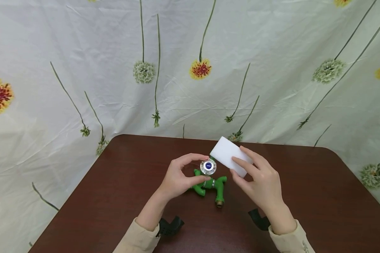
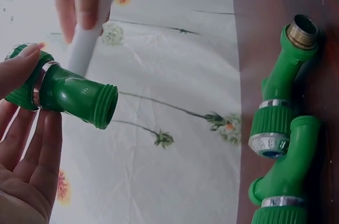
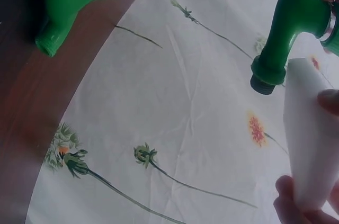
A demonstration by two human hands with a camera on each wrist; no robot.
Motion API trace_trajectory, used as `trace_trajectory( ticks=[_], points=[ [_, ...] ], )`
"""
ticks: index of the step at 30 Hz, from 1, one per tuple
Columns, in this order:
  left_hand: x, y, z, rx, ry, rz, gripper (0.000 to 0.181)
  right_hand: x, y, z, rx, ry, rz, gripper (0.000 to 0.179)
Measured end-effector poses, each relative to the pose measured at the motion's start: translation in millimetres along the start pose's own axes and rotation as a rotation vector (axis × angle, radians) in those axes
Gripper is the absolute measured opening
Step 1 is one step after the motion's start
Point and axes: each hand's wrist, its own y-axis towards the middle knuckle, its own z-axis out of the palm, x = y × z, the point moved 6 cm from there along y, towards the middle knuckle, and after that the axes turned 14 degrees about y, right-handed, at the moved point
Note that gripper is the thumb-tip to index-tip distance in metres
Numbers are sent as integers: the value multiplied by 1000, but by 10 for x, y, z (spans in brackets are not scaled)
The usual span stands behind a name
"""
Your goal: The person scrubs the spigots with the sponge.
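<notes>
My left hand (image 1: 177,177) holds a green plastic tap (image 2: 79,94) around its ribbed collar, raised above the table. The tap's clear round end with a blue centre (image 1: 208,166) faces up in the head view, between thumb and fingers. In my right hand (image 1: 266,184) a white sponge block (image 1: 226,154) is pinched between thumb and fingers. The sponge is close beside the held tap; whether they touch I cannot tell. Under the hands, further green taps (image 1: 220,191) lie on the table, one with a brass threaded end (image 2: 302,36).
The dark reddish-brown table (image 1: 114,196) has rounded far corners. Behind it hangs a white cloth (image 1: 114,52) printed with flowers. Black pieces (image 1: 171,226) are at both wrists, below the hands.
</notes>
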Motion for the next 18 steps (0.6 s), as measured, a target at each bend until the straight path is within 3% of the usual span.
trace_trajectory(
  ticks=[5, 8, 11, 14, 18],
  points=[
    [-165, 15, 15, 19, 4, 28, 43, -21, -23, 56, 69, 39, 40, 29],
    [-233, 23, 9, 24, 8, 30, 43, -46, -28, 37, 44, 16, 88, 27],
    [-148, 10, 36, 21, 8, 18, 46, -64, -13, -36, -41, 35, 131, 27],
    [-35, -4, 60, 16, 4, 1, 47, -72, 5, -111, -117, 127, 150, 26],
    [24, -12, 54, 0, 21, 0, 43, -50, 24, -160, -143, 251, 136, 26]
  ],
)
